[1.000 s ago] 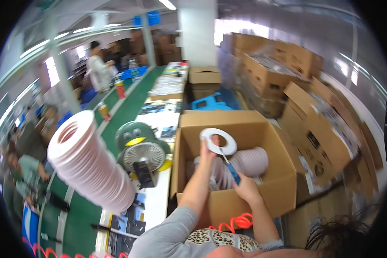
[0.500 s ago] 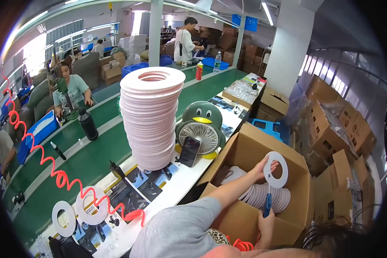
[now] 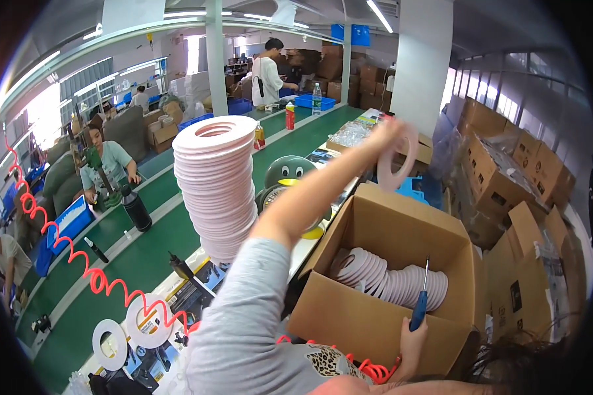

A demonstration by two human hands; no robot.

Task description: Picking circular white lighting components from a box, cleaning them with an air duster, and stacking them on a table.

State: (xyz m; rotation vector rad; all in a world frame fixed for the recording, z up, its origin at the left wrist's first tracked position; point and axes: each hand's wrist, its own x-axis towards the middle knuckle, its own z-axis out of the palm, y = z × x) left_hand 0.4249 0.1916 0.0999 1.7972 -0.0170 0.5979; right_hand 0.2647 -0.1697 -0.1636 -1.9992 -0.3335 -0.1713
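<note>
Two hands are at work over an open cardboard box (image 3: 402,276): the left hand (image 3: 390,131), raised high on an outstretched arm, is closed on the rim of a pale pink ring (image 3: 399,158), which is held in the air above the box's far edge and is blurred by motion, so the fingers cannot be told apart. The right hand (image 3: 412,342) is closed around the blue handle of a screwdriver (image 3: 420,299), whose shaft stands upright against the inside of the box's near wall. Inside the box, a row of the same pale rings (image 3: 389,280) is laid on edge, leaning together. Just left of the box, a tall stack of rings (image 3: 216,187) stands on the worktable (image 3: 178,303), with a small penguin-shaped fan (image 3: 288,174) seen behind it. Two white rings (image 3: 132,329) lie flat at the table's near end, and a red coiled hose (image 3: 66,250) is strung across them. A green conveyor belt (image 3: 145,250) runs alongside, where a seated person (image 3: 109,164) and a standing person (image 3: 267,72) are at work. Stacked cartons (image 3: 507,178) fill the right side by a white column (image 3: 422,66). The lower edge is covered by the grey sleeve and hair, and the rim is bent and darkened by the lens.
</note>
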